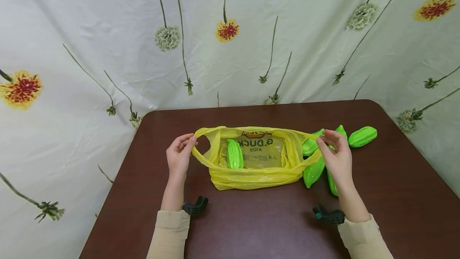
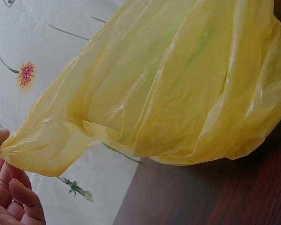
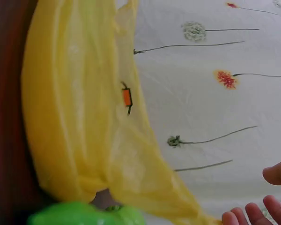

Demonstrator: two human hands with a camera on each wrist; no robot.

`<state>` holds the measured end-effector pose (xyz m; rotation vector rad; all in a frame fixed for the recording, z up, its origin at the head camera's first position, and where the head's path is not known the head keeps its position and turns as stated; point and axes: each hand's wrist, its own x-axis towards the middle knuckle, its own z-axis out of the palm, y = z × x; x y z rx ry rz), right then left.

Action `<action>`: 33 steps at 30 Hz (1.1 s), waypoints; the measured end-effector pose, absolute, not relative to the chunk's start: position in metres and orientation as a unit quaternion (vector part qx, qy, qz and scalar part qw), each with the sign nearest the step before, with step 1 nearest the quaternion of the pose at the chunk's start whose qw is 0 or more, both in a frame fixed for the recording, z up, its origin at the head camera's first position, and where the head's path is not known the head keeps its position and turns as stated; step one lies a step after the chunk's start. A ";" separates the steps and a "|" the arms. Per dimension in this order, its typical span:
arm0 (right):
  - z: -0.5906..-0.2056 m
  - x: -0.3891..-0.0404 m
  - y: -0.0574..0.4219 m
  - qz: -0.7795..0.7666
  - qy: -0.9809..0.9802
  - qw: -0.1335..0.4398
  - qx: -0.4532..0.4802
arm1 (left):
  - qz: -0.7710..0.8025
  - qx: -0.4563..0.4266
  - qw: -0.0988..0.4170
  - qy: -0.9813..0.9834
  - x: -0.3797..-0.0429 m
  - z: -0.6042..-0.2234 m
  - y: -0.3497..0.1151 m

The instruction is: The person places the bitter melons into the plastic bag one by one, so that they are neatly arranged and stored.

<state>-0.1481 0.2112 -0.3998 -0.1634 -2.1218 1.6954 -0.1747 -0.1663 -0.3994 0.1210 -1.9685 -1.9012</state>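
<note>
A yellow plastic bag [image 1: 258, 177] with printed lettering sits on the table, its mouth spread wide between both hands. Inside, toward its left end, a bright green ridged fruit [image 1: 235, 154], like a starfruit, stands against the plastic. My left hand [image 1: 178, 155] pinches the bag's left handle between thumb and fingertips. At the other end my right hand [image 1: 337, 153] holds the stretched right handle at its fingers; in the right wrist view its thumb [image 3: 277, 173] stands apart from the fingertips, and the exact contact is cut off below.
Several more green fruits lie right of the bag, among them one fruit [image 1: 363, 136] farthest right and another [image 1: 314, 173] against the bag's side. The right hand partly covers this group. Behind the brown table [image 1: 251, 219] hangs a flowered white cloth [image 1: 125, 19].
</note>
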 end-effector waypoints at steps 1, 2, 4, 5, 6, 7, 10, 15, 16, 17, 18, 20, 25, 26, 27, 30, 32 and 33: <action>-0.404 -0.147 0.215 0.613 -0.757 0.221 -0.056 | -0.680 0.045 0.200 -0.704 -0.175 -0.399 -0.166; -0.409 -0.146 0.220 0.616 -0.751 0.232 -0.054 | -0.680 0.046 0.199 -0.704 -0.175 -0.399 -0.166; -0.420 -0.144 0.228 0.616 -0.746 0.247 -0.056 | -0.681 0.048 0.196 -0.704 -0.175 -0.399 -0.166; -0.424 -0.142 0.231 0.616 -0.744 0.251 -0.061 | -0.681 0.049 0.195 -0.704 -0.175 -0.399 -0.166; -0.428 -0.140 0.234 0.615 -0.743 0.253 -0.067 | -0.681 0.050 0.194 -0.704 -0.175 -0.399 -0.166; -0.431 -0.138 0.236 0.615 -0.743 0.254 -0.072 | -0.680 0.052 0.193 -0.705 -0.175 -0.399 -0.166; -0.438 -0.133 0.241 0.612 -0.742 0.260 -0.089 | -0.679 0.055 0.192 -0.706 -0.175 -0.400 -0.166; -0.452 -0.132 0.252 0.589 -0.753 0.267 -0.122 | -0.681 0.058 0.191 -0.704 -0.178 -0.406 -0.169; -0.456 -0.133 0.254 0.579 -0.761 0.264 -0.131 | -0.684 0.058 0.190 -0.702 -0.180 -0.409 -0.171; -0.460 -0.134 0.257 0.571 -0.766 0.261 -0.139 | -0.686 0.059 0.190 -0.700 -0.182 -0.413 -0.172; -0.466 -0.136 0.260 0.565 -0.771 0.258 -0.143 | -0.688 0.060 0.190 -0.698 -0.184 -0.416 -0.174; -0.472 -0.137 0.264 0.558 -0.778 0.246 -0.150 | -0.693 0.061 0.192 -0.692 -0.188 -0.423 -0.176; -0.462 -0.133 0.258 0.556 -0.784 0.207 -0.183 | -0.695 0.055 0.204 -0.688 -0.190 -0.427 -0.176; -0.458 -0.132 0.255 0.553 -0.786 0.198 -0.193 | -0.694 0.054 0.204 -0.688 -0.191 -0.427 -0.176; -0.459 -0.132 0.255 0.554 -0.786 0.192 -0.196 | -0.694 0.054 0.204 -0.689 -0.191 -0.427 -0.176; -0.460 -0.134 0.256 0.546 -0.790 0.181 -0.209 | -0.692 0.055 0.201 -0.691 -0.191 -0.427 -0.176; -0.462 -0.135 0.256 0.539 -0.795 0.176 -0.217 | -0.691 0.054 0.203 -0.691 -0.191 -0.427 -0.177; -0.463 -0.135 0.257 0.537 -0.796 0.172 -0.221 | -0.691 0.054 0.204 -0.691 -0.191 -0.427 -0.177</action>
